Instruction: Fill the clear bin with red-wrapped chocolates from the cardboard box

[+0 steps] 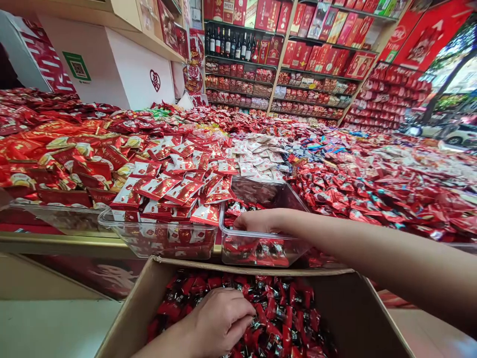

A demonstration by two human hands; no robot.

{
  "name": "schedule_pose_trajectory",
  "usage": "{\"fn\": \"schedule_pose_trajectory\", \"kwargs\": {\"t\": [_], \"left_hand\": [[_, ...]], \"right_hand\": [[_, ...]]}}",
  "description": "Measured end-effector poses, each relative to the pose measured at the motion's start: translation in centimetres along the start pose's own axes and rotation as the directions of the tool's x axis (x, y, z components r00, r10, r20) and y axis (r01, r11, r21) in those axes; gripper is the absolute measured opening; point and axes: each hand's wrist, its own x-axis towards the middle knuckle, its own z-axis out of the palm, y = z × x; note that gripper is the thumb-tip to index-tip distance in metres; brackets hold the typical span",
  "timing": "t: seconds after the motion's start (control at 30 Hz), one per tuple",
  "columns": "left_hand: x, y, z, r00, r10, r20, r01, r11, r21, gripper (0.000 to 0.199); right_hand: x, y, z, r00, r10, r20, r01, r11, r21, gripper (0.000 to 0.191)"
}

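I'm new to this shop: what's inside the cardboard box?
Inside the cardboard box lie many red-and-black wrapped pieces, with the left hand over them. Whatever lies beneath that hand and the top layer is hidden.

The white wall panel (134,69) stands left of the rear shelving unit (280,64); a red banner (428,42) and daylit outdoor tree (443,88) lie right.

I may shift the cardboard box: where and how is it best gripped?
Probably pinch the cardboard box by its left and right top edges, coming from above: its top is open, and those thin edges stand clear of the wrapped candies.
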Motion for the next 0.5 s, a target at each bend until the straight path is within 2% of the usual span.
{"fn": "schedule_pose_trajectory", "kwargs": {"t": [0.13,0.2,0.33,0.5], "left_hand": [[0.0,0.0,0.1,1.0,0.0,0.009,0.0,1.0,0.014,0.017],[-0.1,-0.1,0.2,1.0,-0.003,0.016,0.003,1.0,0.024,0.016],[-0.2,-0.2,0.4,1.0,0.002,0.027,-0.003,0.999,0.054,0.014],[-0.4,-0.2,0.5,0.999,0.026,0.029,-0.028,0.997,0.071,0.013]], "right_hand": [[0.2,-1.0,0.0,0.995,0.018,-0.099,-0.053,0.928,-0.368,0.026],[0.1,-1.4,0.1,0.991,0.028,-0.131,-0.088,0.872,-0.481,0.023],[0.2,-1.1,0.2,0.996,-0.013,-0.084,-0.028,0.883,-0.469,0.015],[0.1,-0.9,0.0,0.999,-0.035,-0.039,0.019,0.933,-0.36,0.017]]}}
